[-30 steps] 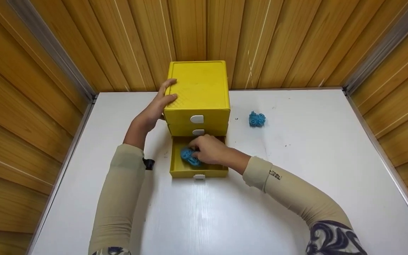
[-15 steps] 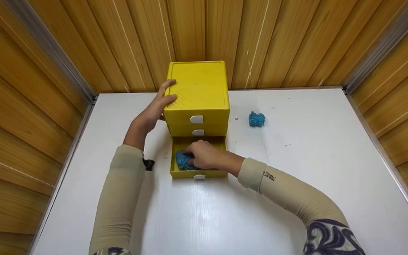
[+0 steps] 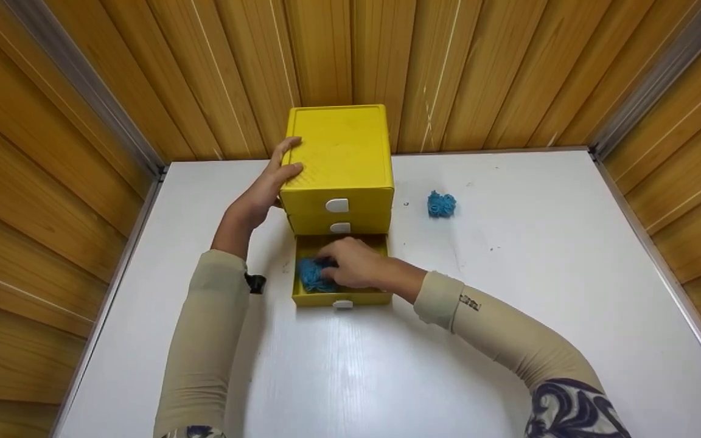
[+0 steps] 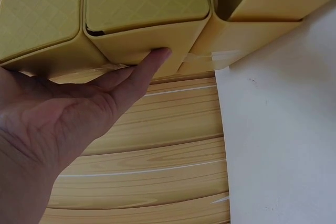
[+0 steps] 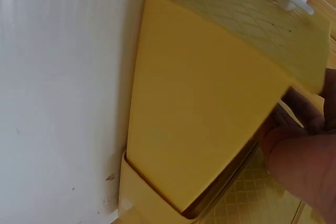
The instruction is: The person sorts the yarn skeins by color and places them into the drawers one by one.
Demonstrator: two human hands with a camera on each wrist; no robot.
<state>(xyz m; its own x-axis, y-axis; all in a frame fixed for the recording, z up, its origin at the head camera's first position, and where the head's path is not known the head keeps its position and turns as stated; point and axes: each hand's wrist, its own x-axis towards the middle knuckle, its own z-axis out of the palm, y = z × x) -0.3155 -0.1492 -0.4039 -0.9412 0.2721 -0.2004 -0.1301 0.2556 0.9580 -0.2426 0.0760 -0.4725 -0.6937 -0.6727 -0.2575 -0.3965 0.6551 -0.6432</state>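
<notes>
A yellow drawer unit (image 3: 338, 149) stands at the back of the white table, its bottom drawer (image 3: 311, 299) pulled out toward me. My left hand (image 3: 265, 185) braces the unit's left side, thumb and a finger reaching the top edge. In the left wrist view its straight fingers (image 4: 144, 74) lie along the yellow side wall. My right hand (image 3: 356, 261) is inside the bottom drawer, thumb and fingers bent around the right part of a blue stringy bundle (image 3: 312, 275). The drawer wall (image 5: 205, 98) hides that bundle from the right wrist view.
Another blue stringy bundle (image 3: 442, 205) lies on the table (image 3: 509, 274) right of the unit. The two upper drawers, with white pull tabs (image 3: 337, 205), are closed. Wood-patterned walls (image 3: 484, 73) enclose the table's back and sides.
My right hand has shifted slightly left within the drawer, and the blue bundle has moved to the drawer's left side. The left hand stays on the unit.
</notes>
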